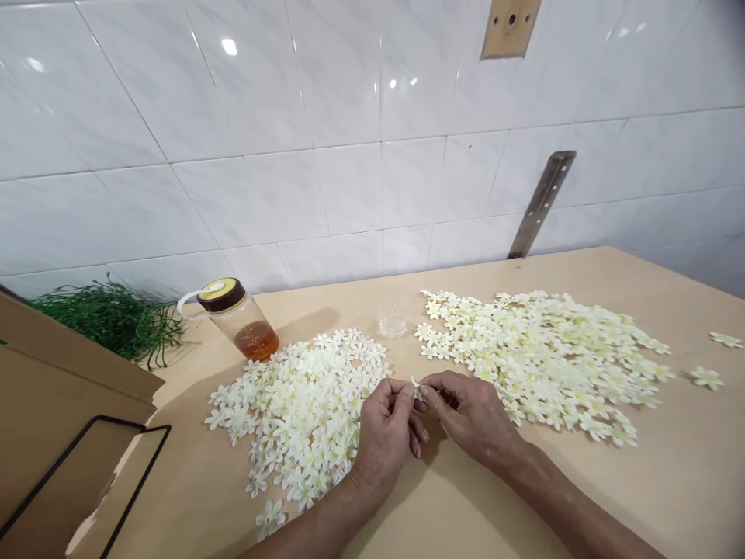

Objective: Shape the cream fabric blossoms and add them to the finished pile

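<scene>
Cardboard point(70, 404) occupies the far left edge of the tan table point(459, 505), with a black wire frame point(150, 454) in front of it. Green artificial foliage point(110, 318) lies behind it, close to the white tiled wall point(349, 186). Next to the right is a clear bottle point(240, 320), tilted in view, with a yellow-and-brown cap, a pale loop handle and amber liquid in its lower part. A pile of white-and-yellow flowers point(308, 404) spreads just beside the bottle; one flower point(271, 518) lies at its near edge. The left hand point(384, 431) is at the pile's right side, thumb and forefinger pinching a small flower piece point(417, 390), remaining fingers curled. A clear, cup-like container point(393, 321) stands beyond the hands. The small piece is held above the table, between the two piles. The right hand point(470, 411) grips the same piece from the other side between thumb and forefinger. A second, wider flower pile point(547, 357) extends behind and to the right of this hand. A perforated metal strip point(540, 208) leans beyond it, and two loose flowers point(706, 378) lie apart at far right.
</scene>
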The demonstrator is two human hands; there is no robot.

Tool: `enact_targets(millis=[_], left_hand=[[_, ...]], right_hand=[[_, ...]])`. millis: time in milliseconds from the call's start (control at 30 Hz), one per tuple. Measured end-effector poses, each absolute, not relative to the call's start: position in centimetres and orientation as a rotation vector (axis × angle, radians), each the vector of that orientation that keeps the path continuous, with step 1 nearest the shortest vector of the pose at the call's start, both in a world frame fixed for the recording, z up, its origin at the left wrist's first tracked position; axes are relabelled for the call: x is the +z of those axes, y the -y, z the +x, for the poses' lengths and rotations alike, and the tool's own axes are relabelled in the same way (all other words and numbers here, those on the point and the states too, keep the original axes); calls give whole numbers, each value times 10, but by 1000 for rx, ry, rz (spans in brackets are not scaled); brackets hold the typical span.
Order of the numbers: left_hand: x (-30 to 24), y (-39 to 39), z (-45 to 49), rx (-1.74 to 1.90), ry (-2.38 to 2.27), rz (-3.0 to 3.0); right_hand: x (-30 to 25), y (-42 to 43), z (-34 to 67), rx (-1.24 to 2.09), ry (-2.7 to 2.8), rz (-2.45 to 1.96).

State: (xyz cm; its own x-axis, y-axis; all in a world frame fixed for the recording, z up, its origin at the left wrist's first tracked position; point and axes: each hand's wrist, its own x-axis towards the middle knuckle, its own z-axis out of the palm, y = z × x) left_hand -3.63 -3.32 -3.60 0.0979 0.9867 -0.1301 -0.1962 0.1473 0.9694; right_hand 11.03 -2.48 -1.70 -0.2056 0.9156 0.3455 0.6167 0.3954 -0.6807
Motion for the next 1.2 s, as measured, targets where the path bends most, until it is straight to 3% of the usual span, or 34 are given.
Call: enact_targets(millis=[233,467,800,1200], left_hand=[[-35,33,-37,1113,-1073,1001],[-36,31,-38,1107,-1080,998],[-35,30,-38,1079,-1088,984],[-31,33,-37,1099,-1059,973]], right_hand=[[-23,24,109,555,1875,-1392],[-23,24,112,793,1803,-1365],[-16,26,113,641,1853,-1290],[-16,29,111,704,1819,-1352]])
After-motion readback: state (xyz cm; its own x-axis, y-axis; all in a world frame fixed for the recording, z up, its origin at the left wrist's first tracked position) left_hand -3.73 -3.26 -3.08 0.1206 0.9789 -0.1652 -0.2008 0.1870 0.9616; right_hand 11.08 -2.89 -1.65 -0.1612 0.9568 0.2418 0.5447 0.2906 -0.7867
